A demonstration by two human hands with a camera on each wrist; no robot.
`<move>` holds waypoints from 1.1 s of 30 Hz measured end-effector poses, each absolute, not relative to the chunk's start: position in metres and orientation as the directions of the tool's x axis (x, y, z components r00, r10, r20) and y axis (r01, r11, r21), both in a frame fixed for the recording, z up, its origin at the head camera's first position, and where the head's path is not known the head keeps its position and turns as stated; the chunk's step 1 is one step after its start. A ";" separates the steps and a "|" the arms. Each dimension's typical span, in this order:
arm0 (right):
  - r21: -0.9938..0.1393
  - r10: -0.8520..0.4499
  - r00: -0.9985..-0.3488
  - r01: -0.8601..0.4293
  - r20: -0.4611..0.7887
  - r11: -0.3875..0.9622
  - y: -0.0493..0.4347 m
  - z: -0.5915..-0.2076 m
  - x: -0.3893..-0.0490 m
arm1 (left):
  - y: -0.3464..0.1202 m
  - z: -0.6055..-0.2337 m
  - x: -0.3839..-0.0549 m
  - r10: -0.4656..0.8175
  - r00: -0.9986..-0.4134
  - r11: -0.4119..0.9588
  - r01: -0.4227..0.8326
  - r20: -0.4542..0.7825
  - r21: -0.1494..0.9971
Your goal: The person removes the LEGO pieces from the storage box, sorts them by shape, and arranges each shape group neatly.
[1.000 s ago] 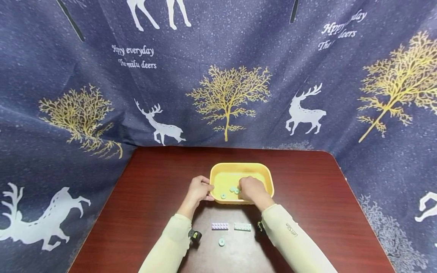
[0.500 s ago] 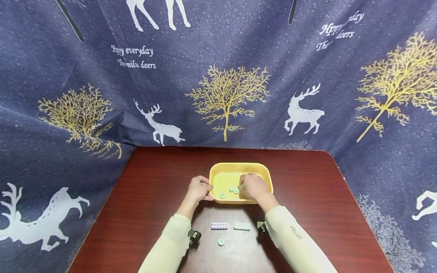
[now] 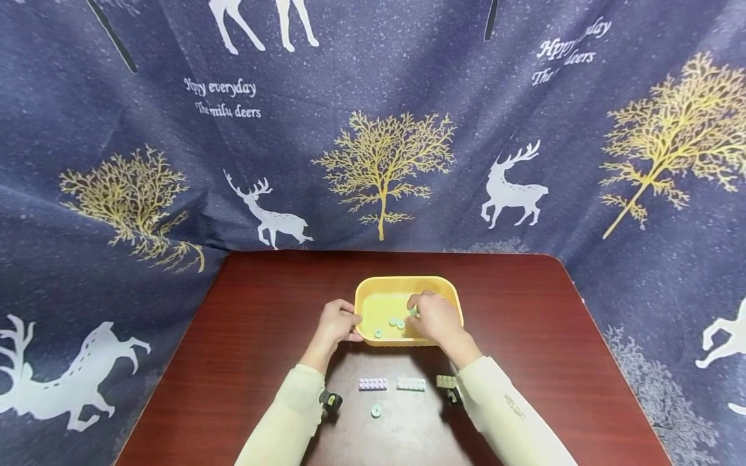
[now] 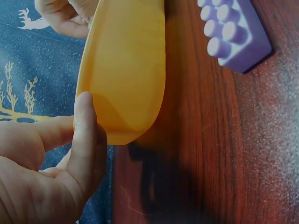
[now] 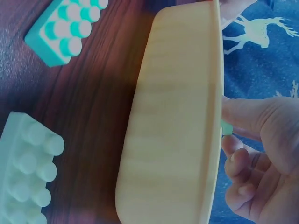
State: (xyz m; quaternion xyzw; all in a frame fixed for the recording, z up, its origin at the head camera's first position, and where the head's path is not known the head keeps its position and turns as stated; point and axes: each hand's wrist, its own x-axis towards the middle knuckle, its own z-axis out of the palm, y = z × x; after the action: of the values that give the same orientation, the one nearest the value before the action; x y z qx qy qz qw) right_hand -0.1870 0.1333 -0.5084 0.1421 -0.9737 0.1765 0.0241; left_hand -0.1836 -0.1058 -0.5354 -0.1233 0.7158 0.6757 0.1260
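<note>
A yellow plastic basin (image 3: 402, 342) stands on the table, with small round mint-green pieces (image 3: 378, 333) on its floor. My left hand (image 3: 336, 321) grips the basin's left end, its thumb against the wall in the left wrist view. Over the basin's right half, my right hand (image 3: 438, 319) pinches a small green piece (image 5: 226, 127) between thumb and fingers; the rim partly hides it. In front of the basin lie a purple building brick (image 3: 373, 384), a pale mint brick (image 3: 410, 384) and a yellowish-green brick (image 3: 446, 381), the last partly behind the right wrist camera.
One round mint piece (image 3: 375, 411) lies on the table nearer to me, below the purple brick. The dark red tabletop (image 3: 280, 285) ends at a blue curtain (image 3: 350, 71) printed with deer and trees.
My right hand has lifted slightly, and the green piece now shows at its fingers. That forearm has shifted right, uncovering the yellowish-green brick. The left hand keeps its grip on the basin.
</note>
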 end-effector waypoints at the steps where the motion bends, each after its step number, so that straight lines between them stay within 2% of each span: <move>1: -0.338 -0.273 -0.956 -0.293 0.107 0.895 0.133 -0.507 -0.185 | -0.106 -0.535 -0.183 -0.006 -0.938 0.058 -0.346 -0.346 0.936; 20: -0.392 -0.308 -0.918 -0.386 0.249 0.835 0.126 -0.496 -0.133 | -0.106 -0.538 -0.184 -0.009 -0.936 0.063 -0.353 -0.353 0.933; 33: -0.381 -0.347 -0.907 -0.416 0.238 0.826 0.124 -0.499 -0.105 | -0.105 -0.536 -0.183 -0.024 -0.938 0.069 -0.348 -0.347 0.935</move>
State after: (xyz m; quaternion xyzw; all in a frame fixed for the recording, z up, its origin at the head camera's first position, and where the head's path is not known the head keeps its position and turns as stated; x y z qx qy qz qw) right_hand -0.1046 0.1238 -0.4994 0.2003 -0.9521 0.2169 0.0793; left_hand -0.1831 -0.1047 -0.5357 -0.1289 0.7209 0.6701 0.1209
